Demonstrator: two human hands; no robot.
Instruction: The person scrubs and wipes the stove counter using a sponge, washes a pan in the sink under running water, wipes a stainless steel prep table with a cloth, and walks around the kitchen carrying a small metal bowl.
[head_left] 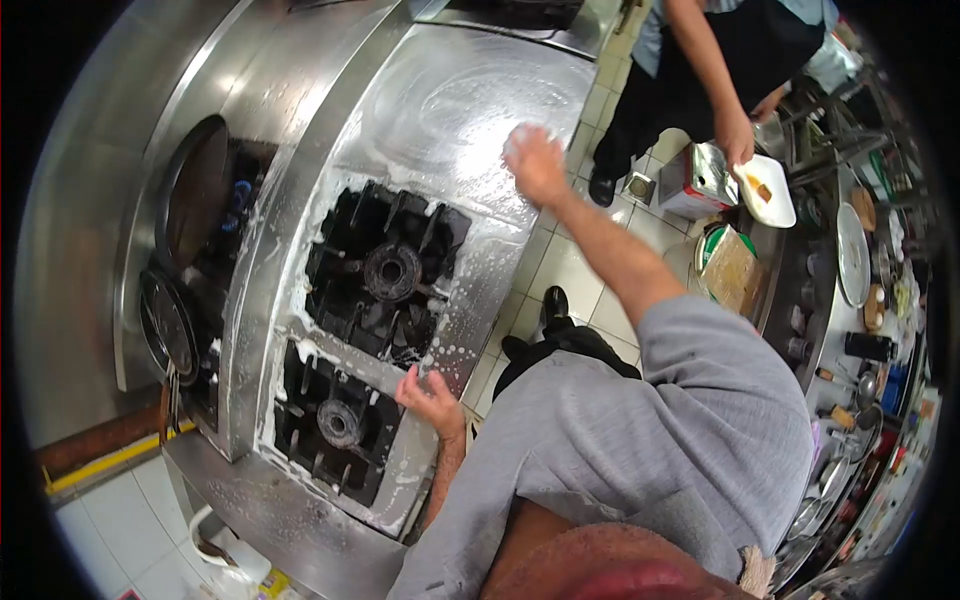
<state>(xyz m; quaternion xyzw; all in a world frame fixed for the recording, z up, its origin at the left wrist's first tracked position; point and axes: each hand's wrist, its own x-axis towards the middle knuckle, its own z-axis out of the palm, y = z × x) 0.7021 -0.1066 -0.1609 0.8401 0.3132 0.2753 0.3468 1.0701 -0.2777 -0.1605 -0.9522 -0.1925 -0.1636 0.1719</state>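
White floor tiles (570, 265) run along the near side of a broad stainless-steel stove (470, 95), the landmark here. Across the aisle from the stove is a long metal table (832, 345) crowded with plates and utensils. Between the two, a person in a dark apron (735, 60) holds a shallow white tray (768, 205). Beyond the stove's raised steel divider, a large round black pan (195, 195) stands tilted near a blue flame (240, 193).

The stove lies directly under the hands, its flat plate swirled with suds and foam gathered around two black open burners, a larger one (392, 272) and a smaller one (338, 423). The body looks heavy and rigid, best braced against rather than lifted. The wet steel is probably slippery, while the burner grates look hard and coarse; the dry-looking parts of the near rim should give the surest hold.

The right hand (535, 165) is over the foamy plate at the stove's near side, blurred; whether its fingers are wide, narrow or around something pale, I cannot tell. The left hand (432, 400) is at the stove's near rim beside the burners, fingers loosely spread, with nothing visible in them.
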